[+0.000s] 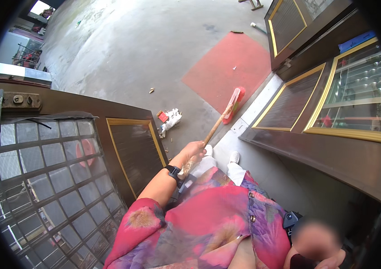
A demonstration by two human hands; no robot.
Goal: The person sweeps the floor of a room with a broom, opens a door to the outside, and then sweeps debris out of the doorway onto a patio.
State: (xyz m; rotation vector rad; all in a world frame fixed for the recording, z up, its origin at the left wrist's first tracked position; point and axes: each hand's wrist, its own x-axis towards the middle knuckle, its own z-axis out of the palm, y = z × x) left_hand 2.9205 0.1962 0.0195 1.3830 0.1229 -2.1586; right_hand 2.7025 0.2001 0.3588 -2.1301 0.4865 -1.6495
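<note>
My left hand (193,151), with a strapped device on its wrist, is wrapped around the wooden handle (215,129) of a broom. The pink broom head (233,105) with red bristles rests at the corner of a red mat (230,70), beside a pale door sill. Left of the broom, a crumpled white plastic bag (172,121) and a small red box (162,116) lie on the concrete floor. My right hand (333,260) is at the lower right edge, partly blurred, by a dark object; its grip is unclear.
A brown door leaf with gold trim (128,122) and a barred pane stands at left. Another glazed leaf (311,111) stands at right. Small butt-like scraps (152,90) and a white scrap (234,68) lie ahead. My white shoes (234,157) are at the threshold.
</note>
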